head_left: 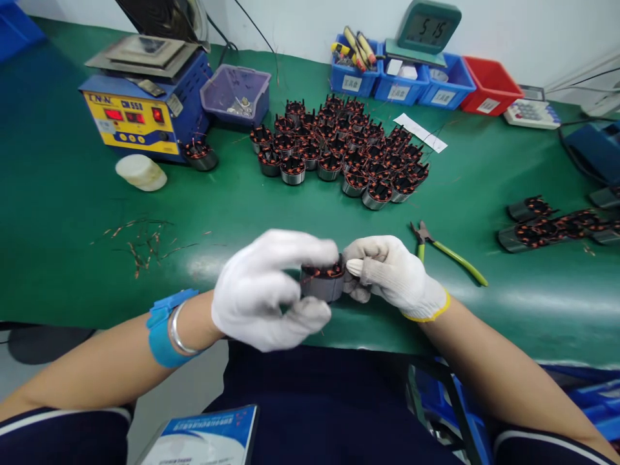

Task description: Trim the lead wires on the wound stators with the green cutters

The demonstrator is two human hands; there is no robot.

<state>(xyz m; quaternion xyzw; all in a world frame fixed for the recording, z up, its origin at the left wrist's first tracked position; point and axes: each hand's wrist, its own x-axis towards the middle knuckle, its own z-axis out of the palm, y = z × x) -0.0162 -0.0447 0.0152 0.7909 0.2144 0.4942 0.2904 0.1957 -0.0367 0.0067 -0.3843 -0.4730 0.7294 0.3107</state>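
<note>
A motor stator (321,284), a grey metal ring with copper windings and black plastic on top, sits near the table's front edge. My right hand (387,274), in a white knitted glove with a yellow cuff, is closed on the stator's right side, thumb and fingers pinched together. Whether a wire is also between those fingers cannot be made out. Around the left side of the stator, my gloved left hand (271,290) is curved with thumb and fingers apart, slightly blurred by motion. Green-handled cutters (453,255) lie just beyond my right hand.
Many stators (339,145) stand grouped at the back, with more stators (547,226) at right. Wire scraps (145,242) lie at left, near a white round block (140,172) and a blue-yellow soldering unit (140,116). Blue bins (356,81) and a red bin (491,84) line the wall.
</note>
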